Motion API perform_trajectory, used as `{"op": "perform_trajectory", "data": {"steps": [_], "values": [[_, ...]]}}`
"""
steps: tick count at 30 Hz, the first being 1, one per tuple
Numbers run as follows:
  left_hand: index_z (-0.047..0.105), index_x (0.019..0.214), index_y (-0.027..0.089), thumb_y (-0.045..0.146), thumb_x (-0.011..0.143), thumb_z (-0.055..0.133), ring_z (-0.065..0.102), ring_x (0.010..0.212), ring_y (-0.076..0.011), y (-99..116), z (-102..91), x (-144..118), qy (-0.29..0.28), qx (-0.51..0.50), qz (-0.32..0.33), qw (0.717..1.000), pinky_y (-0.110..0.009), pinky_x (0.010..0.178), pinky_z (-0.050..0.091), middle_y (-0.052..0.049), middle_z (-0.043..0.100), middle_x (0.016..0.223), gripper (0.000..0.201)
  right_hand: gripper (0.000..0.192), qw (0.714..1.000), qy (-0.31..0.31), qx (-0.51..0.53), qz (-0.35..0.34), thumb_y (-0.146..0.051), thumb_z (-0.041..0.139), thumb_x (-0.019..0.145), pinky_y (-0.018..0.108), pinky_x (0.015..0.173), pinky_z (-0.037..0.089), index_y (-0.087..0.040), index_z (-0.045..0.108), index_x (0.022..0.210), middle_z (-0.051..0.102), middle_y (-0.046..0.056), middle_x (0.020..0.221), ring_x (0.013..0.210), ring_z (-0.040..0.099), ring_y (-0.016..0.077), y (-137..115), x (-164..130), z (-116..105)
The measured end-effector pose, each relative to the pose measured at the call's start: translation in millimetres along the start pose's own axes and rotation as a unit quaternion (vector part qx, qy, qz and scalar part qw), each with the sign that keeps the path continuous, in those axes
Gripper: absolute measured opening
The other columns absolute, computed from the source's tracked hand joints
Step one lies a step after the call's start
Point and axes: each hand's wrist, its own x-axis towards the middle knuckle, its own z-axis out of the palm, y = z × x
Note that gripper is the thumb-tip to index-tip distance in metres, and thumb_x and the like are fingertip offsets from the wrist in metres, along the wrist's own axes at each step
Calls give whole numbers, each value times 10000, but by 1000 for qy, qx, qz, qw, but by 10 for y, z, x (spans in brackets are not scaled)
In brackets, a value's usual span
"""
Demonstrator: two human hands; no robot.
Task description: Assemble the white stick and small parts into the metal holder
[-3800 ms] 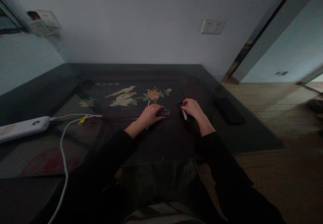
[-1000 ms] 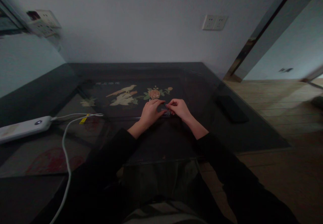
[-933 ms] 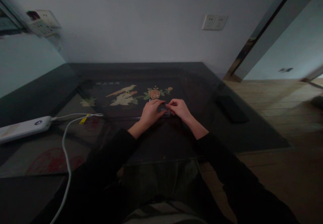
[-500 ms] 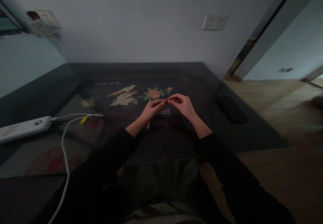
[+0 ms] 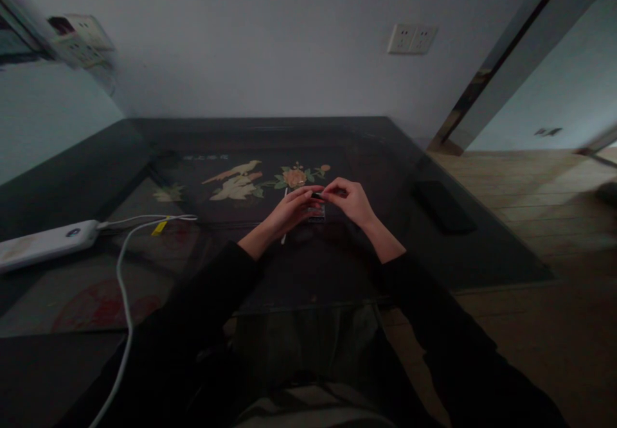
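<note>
Over the middle of the dark tabletop, my two hands meet at a small black object [image 5: 317, 195], too small to name. My left hand [image 5: 293, 206] has its fingers closed on the object's left end. From the other side, the thumb and fingertips of my right hand [image 5: 351, 200] pinch it. A small clear case [image 5: 317, 213] lies on the table just below the hands, partly covered by my left fingers. Beneath my left hand lies a thin white stick [image 5: 283, 239], its middle hidden.
A long black object [image 5: 443, 207] lies on the table [image 5: 337, 267] to the right. At the left is a white power strip [image 5: 48, 243] with a white cable [image 5: 126, 299] running towards me. Behind the table stands a wall with a socket [image 5: 412, 39].
The fingers of my left hand have shifted slightly, and more of the black object shows between the hands. My right hand stays almost where it was.
</note>
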Motion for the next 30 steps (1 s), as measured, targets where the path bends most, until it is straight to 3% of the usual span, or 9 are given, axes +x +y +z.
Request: {"op": "perform_trajectory", "data": {"steps": [5, 9, 12, 16, 30], "values": [[639, 1155, 148, 364, 931, 551, 706, 884, -183, -24, -63, 45, 49, 102, 59, 992, -349, 830, 565, -107, 726, 1033, 324, 228, 1000, 2, -18, 1, -398, 715, 801, 324, 680, 432, -184, 683, 730, 665, 44, 743, 704, 573, 180, 89, 19, 7], [704, 924, 150, 269, 855, 644, 682, 886, -182, -62, -103, 73, 126, 266, 128, 947, -332, 827, 544, -71, 733, 941, 150, 173, 998, 1, -61, 15, -315, 738, 787, 317, 667, 423, -174, 681, 703, 644, 40, 709, 689, 567, 179, 184, 26, 40], [719, 863, 166, 225, 842, 656, 673, 883, -188, -90, -114, 69, 150, 351, 149, 912, -331, 816, 531, -56, 738, 887, 90, 129, 995, -17, -93, 13, -243, 752, 771, 302, 654, 410, -170, 679, 692, 622, 30, 703, 680, 557, 169, 204, 17, 66], [726, 817, 179, 202, 818, 689, 668, 840, -186, -108, -126, 61, 144, 415, 157, 885, -334, 813, 517, -45, 737, 841, 44, 121, 991, -36, -129, 15, -212, 756, 766, 290, 639, 391, -177, 677, 681, 596, 14, 694, 663, 535, 157, 198, 8, 84], [731, 799, 200, 200, 812, 686, 655, 824, -184, -176, -181, 71, 89, 493, 153, 852, -318, 785, 512, -39, 714, 845, 47, 94, 971, -118, -206, 21, -178, 731, 789, 274, 636, 369, -168, 681, 711, 577, 12, 706, 674, 520, 149, 299, 12, 95]]}}
